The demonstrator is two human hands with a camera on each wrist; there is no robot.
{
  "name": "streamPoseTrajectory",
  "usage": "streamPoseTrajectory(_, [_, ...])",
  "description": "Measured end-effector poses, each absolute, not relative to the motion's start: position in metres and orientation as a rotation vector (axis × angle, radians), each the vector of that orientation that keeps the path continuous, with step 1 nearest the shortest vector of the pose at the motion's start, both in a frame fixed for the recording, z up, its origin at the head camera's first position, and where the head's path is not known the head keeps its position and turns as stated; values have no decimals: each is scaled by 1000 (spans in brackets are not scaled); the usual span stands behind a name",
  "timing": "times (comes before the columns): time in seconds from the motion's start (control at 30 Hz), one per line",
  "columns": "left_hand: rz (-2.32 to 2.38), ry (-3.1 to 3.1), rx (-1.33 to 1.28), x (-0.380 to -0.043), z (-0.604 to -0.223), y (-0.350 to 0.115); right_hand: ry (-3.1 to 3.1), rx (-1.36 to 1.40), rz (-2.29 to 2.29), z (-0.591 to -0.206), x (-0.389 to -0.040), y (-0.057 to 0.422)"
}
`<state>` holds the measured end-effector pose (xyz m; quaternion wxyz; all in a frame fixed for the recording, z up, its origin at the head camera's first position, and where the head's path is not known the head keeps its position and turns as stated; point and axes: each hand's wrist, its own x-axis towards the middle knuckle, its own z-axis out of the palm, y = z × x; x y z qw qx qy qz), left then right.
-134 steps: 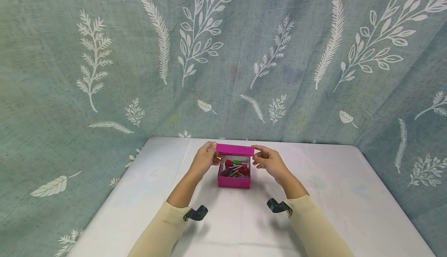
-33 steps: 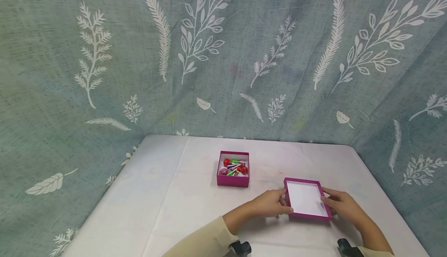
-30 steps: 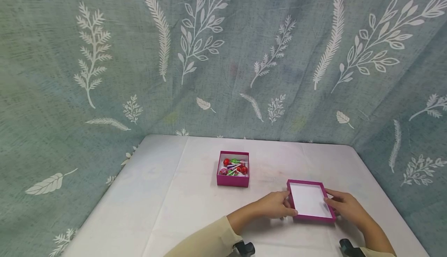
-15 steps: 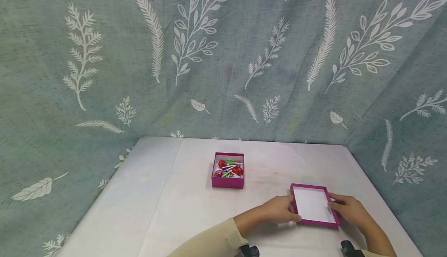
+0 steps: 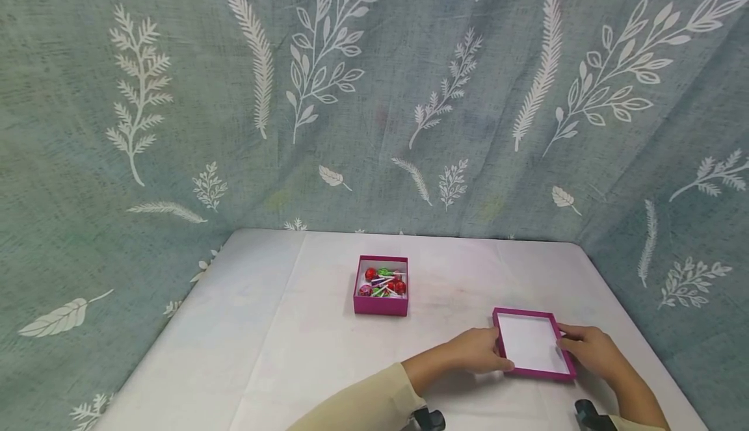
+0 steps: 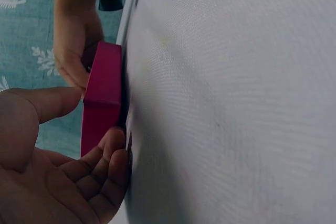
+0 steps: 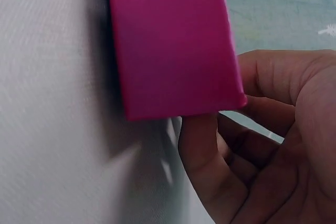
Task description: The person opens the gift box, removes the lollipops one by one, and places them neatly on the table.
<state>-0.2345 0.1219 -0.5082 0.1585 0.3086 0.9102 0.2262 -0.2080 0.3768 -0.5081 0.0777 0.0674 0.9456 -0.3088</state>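
A magenta box lid (image 5: 532, 344) lies inside up at the right of the table, its white interior showing. My left hand (image 5: 475, 351) holds its left side, with the thumb at the near left corner. On the opposite side my right hand (image 5: 595, 354) grips the edge, thumb on the rim. The left wrist view shows the lid's outer wall (image 6: 107, 72) close over the cloth, with bent fingers (image 6: 113, 174) at its lower edge. Whether the lid touches the cloth I cannot tell. The matching magenta box (image 5: 380, 307) stands uncovered near the table's middle, holding several wrapped lollipops (image 5: 383, 283).
A white cloth (image 5: 304, 359) covers the table. Behind and beside it hangs a grey-green curtain (image 5: 374, 190) with white leaf prints. Dark wrist cameras (image 5: 430, 418) stick out from the sleeves close to the tabletop.
Both hands have lifted the lid off the box and carried it to the right, now inside up. Over the last second it has slid slightly farther right and nearer. The box stays put.
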Motion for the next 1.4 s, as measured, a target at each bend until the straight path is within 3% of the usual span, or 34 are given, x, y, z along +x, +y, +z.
streamPoseTrajectory(0.93, [722,2653,745,-233,-512,130,2812,225,-907,-506,-219,369])
streamPoseTrajectory(1.2, [845,2586,770,-238,-515,115,2886,227,-956,-501,-223,373])
streamPoseTrajectory(1.4, [938,2539,748,-252,-508,91,3013,112,-1082,-489,-232,348])
